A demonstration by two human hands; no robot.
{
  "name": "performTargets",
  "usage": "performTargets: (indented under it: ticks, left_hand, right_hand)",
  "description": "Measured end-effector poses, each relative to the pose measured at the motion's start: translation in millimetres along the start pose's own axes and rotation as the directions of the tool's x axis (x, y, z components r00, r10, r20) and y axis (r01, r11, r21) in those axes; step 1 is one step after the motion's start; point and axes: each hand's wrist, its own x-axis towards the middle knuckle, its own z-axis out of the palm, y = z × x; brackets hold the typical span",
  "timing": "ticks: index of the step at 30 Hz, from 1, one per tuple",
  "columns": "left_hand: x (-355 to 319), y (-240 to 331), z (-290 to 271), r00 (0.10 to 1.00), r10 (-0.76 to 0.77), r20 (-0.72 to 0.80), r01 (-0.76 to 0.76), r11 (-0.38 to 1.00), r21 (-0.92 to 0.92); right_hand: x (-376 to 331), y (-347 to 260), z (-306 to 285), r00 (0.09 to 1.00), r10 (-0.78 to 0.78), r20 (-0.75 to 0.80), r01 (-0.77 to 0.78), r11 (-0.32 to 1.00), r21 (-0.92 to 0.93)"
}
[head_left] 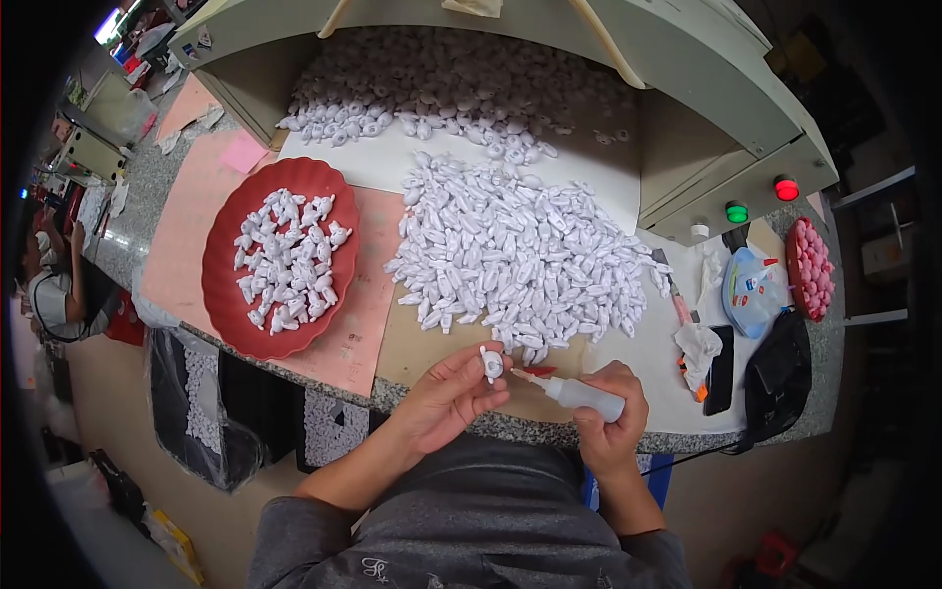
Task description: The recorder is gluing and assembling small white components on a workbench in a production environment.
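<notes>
Between the thumb and fingers of my left hand (pixel 453 395) is a small white plastic figure part (pixel 492 364), its round hollow opening facing up. My right hand (pixel 616 417) is wrapped round a translucent squeeze bottle (pixel 586 399). The bottle's thin nozzle points left, toward the white part, with a small gap between them. Just beyond both hands spreads a big heap of white plastic parts (pixel 515 245). To the left, a red scalloped plate (pixel 221 275) holds several assembled-looking white figures (pixel 285 255).
A grey-green cabinet (pixel 726 128) with red and green lights arches over more round white parts (pixel 442 83). On the right lie a black phone (pixel 719 368), crumpled tissue (pixel 698 353), a blue bag (pixel 754 290), a black pouch (pixel 780 373) and a red dish of pink pieces (pixel 811 265).
</notes>
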Motion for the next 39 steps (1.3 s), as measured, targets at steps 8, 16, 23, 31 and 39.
performTargets:
  ticks: [8, 16, 23, 31, 39]
  left_hand:
    - [0.2, 0.9, 2.6, 1.000, -0.002, -0.031, 0.002, 1.000, 0.009]
    - [1.1, 1.3, 4.8, 0.999, -0.004, -0.045, 0.006, 0.999, 0.031]
    - [1.0, 0.8, 4.5, 0.999, 0.000, -0.047, 0.003, 0.998, 0.064]
    - [-0.3, 1.2, 4.1, 0.998, -0.001, -0.055, 0.006, 0.997, 0.083]
    - [-0.1, 1.1, 3.8, 0.999, 0.000, -0.055, 0.005, 0.997, 0.078]
  right_hand:
    - [4.4, -3.3, 4.3, 0.998, -0.057, 0.028, 0.060, 0.994, -0.088]
    - [6.5, -6.7, 4.4, 0.998, -0.052, 0.045, 0.056, 0.993, -0.107]
    - [6.5, -6.8, 4.7, 0.998, -0.047, 0.032, 0.050, 0.993, -0.108]
    - [11.8, -9.9, -0.1, 0.995, 0.002, 0.096, 0.005, 0.998, -0.068]
    - [13.9, -14.2, -4.9, 0.993, -0.010, 0.115, 0.023, 0.993, -0.113]
